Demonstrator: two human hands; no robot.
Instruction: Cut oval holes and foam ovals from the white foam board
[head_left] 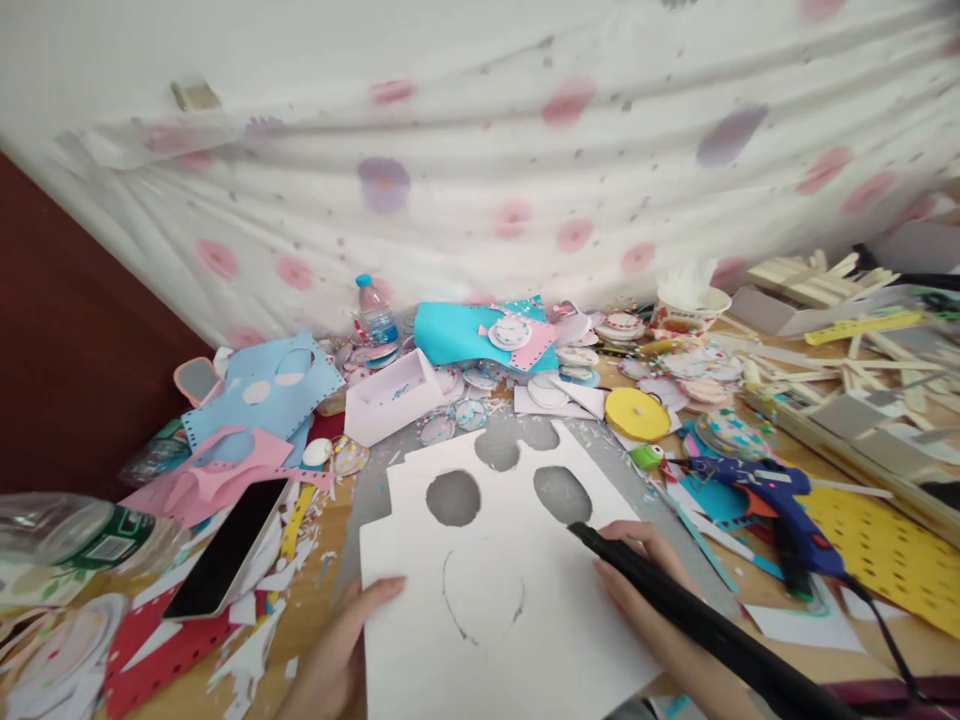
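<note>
My left hand (343, 640) grips the left edge of a white sheet (487, 690), its thumb on top and its other fingers mostly hidden. Several rounded holes are cut through the upper part of the sheet, and a partly drawn circle (484, 600) marks its middle. At the sheet's right side is my right hand (637, 575), fingers closed around a long black stick-like tool (675, 595). The tool's narrow end lies just below the right-hand hole; its exact kind is unclear. A grey mat (375, 470) shows under the sheet.
A phone (229, 550) and paper scraps lie left. A white box (394, 398), a bottle (375, 312) and decorated discs stand behind. To the right are a yellow disc (637, 413), a blue glue gun (780, 495), a perforated yellow sheet (885, 555) and wooden sticks (817, 278).
</note>
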